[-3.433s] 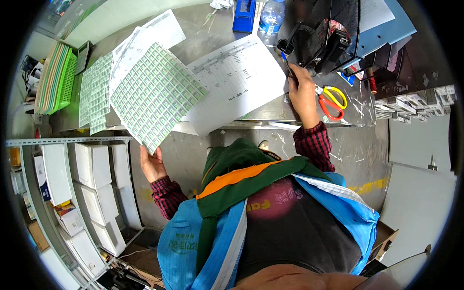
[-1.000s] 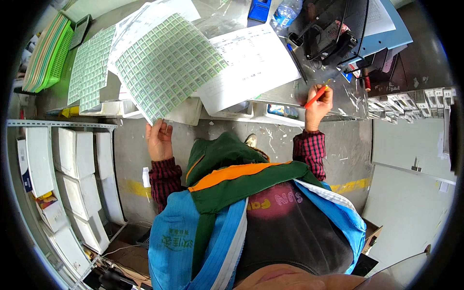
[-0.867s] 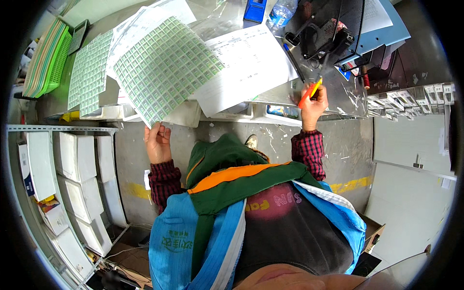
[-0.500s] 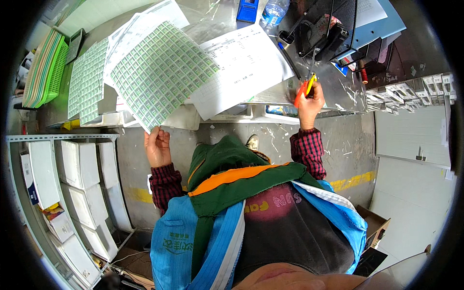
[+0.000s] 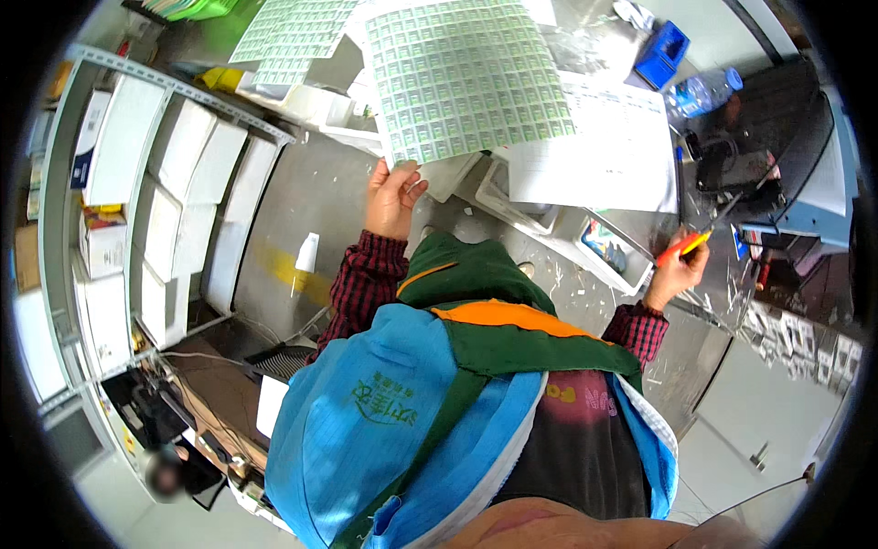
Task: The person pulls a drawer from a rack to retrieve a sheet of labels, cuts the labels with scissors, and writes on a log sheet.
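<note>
Left hand (image 5: 396, 199) fingers are pinching a green sheet (image 5: 471, 82) by its near corner, overhanging the table (image 5: 599, 59). Right hand (image 5: 679, 272) is gripping scissors (image 5: 677, 248). Single-corner hold risking sag, creasing paper.

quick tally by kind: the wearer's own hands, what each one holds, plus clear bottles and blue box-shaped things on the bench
Own hands: 2, the left hand and the right hand
Green-patterned sheet, in the left: 1
Scissors, in the right: 1
Clear bottle: 1
Blue box-shaped thing: 1
Total: 6
</note>
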